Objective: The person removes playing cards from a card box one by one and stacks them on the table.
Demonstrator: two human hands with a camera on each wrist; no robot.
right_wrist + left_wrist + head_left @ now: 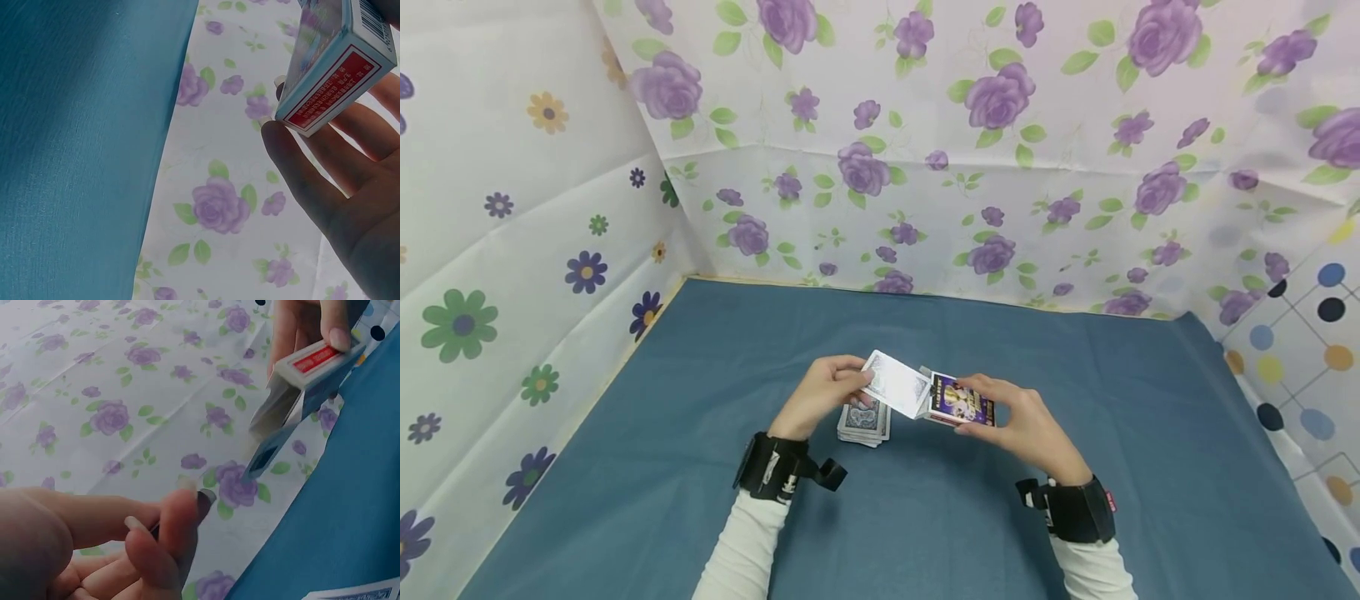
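Observation:
My left hand (826, 390) pinches a white-bordered playing card (897, 383) between thumb and fingers; whether more cards lie under it I cannot tell. In the left wrist view that card (206, 501) shows nearly edge-on. My right hand (1028, 421) grips a purple card box (961, 402) by its long sides. The box's end flap (270, 453) hangs loose and its mouth faces the left hand. From the head view the card's right end overlaps the flap area, while the left wrist view has it apart from the box. A stack of playing cards (863, 423) lies below the left hand.
A blue cloth (925, 517) covers the table. Flowered sheets (940, 167) hang behind it and at the left, and a dotted sheet (1322, 367) hangs at the right. Each wrist wears a black strap (1078, 510).

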